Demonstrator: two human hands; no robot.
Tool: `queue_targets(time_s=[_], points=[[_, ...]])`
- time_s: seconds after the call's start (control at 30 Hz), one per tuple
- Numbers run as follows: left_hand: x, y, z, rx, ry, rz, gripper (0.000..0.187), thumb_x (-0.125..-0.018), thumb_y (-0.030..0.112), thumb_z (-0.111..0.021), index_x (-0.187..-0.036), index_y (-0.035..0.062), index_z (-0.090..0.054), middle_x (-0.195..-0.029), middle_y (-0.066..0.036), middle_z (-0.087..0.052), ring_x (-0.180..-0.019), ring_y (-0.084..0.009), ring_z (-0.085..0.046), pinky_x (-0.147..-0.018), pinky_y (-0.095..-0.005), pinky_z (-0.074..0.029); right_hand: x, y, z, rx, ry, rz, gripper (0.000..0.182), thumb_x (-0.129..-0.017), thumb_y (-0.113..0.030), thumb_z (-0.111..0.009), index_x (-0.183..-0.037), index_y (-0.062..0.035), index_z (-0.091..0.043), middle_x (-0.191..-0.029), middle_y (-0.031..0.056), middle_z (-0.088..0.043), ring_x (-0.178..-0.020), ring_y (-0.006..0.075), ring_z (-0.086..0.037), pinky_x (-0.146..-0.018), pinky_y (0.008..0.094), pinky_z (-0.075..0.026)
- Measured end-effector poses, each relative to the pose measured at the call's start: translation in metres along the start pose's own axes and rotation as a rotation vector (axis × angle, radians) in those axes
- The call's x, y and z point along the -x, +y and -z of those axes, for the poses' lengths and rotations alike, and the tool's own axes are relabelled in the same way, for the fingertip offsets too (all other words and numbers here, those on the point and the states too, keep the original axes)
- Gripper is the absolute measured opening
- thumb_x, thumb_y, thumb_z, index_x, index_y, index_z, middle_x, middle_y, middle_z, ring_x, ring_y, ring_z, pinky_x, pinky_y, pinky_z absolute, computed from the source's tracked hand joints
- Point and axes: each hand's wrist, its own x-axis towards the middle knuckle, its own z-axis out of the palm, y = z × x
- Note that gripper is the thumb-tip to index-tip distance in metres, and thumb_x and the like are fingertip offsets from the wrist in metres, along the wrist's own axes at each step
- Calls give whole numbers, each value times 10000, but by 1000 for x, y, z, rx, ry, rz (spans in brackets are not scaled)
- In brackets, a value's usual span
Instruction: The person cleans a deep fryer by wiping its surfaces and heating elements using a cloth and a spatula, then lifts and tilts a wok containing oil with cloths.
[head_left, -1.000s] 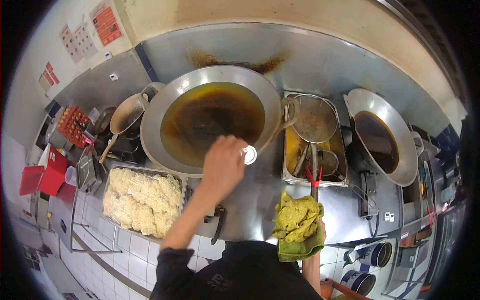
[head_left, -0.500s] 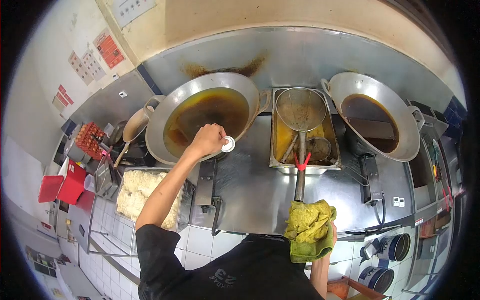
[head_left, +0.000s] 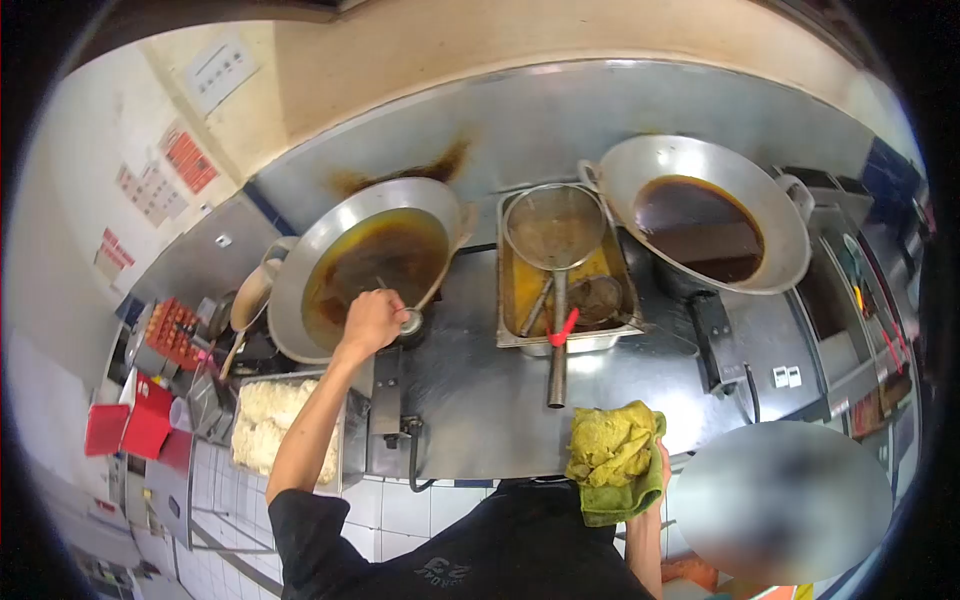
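Observation:
My left hand (head_left: 374, 322) is closed around a small dial thermometer (head_left: 411, 321) with a round face. It is over the near right edge of the left wok (head_left: 290, 290), which holds dark brownish oil (head_left: 385, 250). Low in front of my body, my right hand (head_left: 661, 482) grips a folded yellow-green cloth (head_left: 615, 455), and most of its fingers are hidden behind the fabric. Beyond the cloth, a long-handled strainer (head_left: 556, 228) rests across a rectangular metal pan (head_left: 508, 300) of yellow oil, its handle apart from the cloth.
A second wok (head_left: 790, 240) with dark oil stands to the right. Left of my arm is a tray of pale batter-like food (head_left: 265, 425). Egg trays (head_left: 170, 335) and a red box (head_left: 150, 410) sit farther left. A blurred oval (head_left: 780, 500) covers the lower right.
The view has shifted, and a blurred oval now appears at lower right. My left hand still holds the thermometer, its face turned less toward me. The strainer handle now shows clear of the cloth.

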Motion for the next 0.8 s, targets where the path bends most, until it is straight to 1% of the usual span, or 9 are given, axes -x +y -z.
queue_targets(time_s=[0.1, 0.17, 0.37, 0.43, 0.5, 0.57, 0.7, 0.77, 0.8], points=[[1, 17, 13, -71, -7, 17, 130, -750, 155, -745, -770, 39, -690, -716, -146, -673, -700, -302, -672, -683, -398, -522, -8, -4, 16, 16, 33, 20, 480, -969, -382, -428, -1285, -28, -503, -1209, 144, -588, -1090, 294, -586, -957, 430, -476], [4, 28, 22, 52, -26, 78, 122, -755, 138, -742, -773, 31, -687, -703, -140, -673, -665, -275, -669, -661, -374, -518, -7, -10, 8, 2, 37, 19, 479, -969, -381, -431, -1287, -30, -500, -1208, 143, -588, -1090, 293, -586, -956, 429, -477], [16, 69, 45, 102, -61, 55, 131, -748, 122, -745, -761, 13, -673, -673, -119, -668, -619, -233, -650, -640, -347, -510, -11, -16, 10, -29, 25, 3, 482, -968, -374, -433, -1302, -30, -484, -1211, 144, -586, -1087, 290, -588, -950, 427, -482], [21, 79, 49, 109, -43, 8, 122, -743, 112, -743, -764, 21, -664, -683, -120, -650, -646, -239, -625, -659, -345, -499, -13, -16, 17, -43, 47, 0, 482, -967, -370, -432, -1304, -28, -480, -1213, 147, -585, -1088, 292, -588, -948, 431, -484], [27, 105, 61, 81, 82, -61, 127, -748, 118, -744, -799, 31, -667, -723, -93, -623, -681, -215, -575, -657, -320, -466, -14, -16, 19, -56, 40, -2, 483, -967, -366, -427, -1307, -26, -478, -1215, 150, -582, -1093, 295, -586, -949, 434, -484], [29, 130, 65, 145, 121, -127, 125, -750, 113, -739, -808, 35, -660, -742, -87, -609, -702, -221, -559, -666, -322, -458, -15, -17, 25, -58, 49, -9, 488, -967, -368, -425, -1313, -28, -476, -1221, 153, -578, -1101, 299, -582, -952, 437, -481], [15, 173, 34, 303, 156, -313, 130, -759, 116, -730, -807, 44, -633, -777, -73, -590, -726, -214, -527, -655, -320, -432, -12, -21, 23, -34, 31, 20, 491, -966, -369, -424, -1316, -29, -476, -1226, 156, -574, -1104, 302, -580, -954, 442, -480], [-8, 183, -3, 332, 118, -399, 160, -775, 163, -728, -819, 45, -630, -774, -58, -584, -736, -231, -522, -687, -346, -434, -9, -23, 18, -41, 67, 37, 450, -959, -375, -461, -1255, -46, -543, -1177, 130, -625, -1056, 292, -614, -924, 434, -504], [-24, 187, -25, 365, 100, -383, 160, -786, 177, -722, -830, 49, -636, -780, -56, -588, -747, -237, -525, -705, -354, -439, -7, -23, 18, -38, 63, 43, 450, -959, -375, -461, -1255, -46, -543, -1177, 130, -625, -1056, 292, -614, -924, 434, -504]])
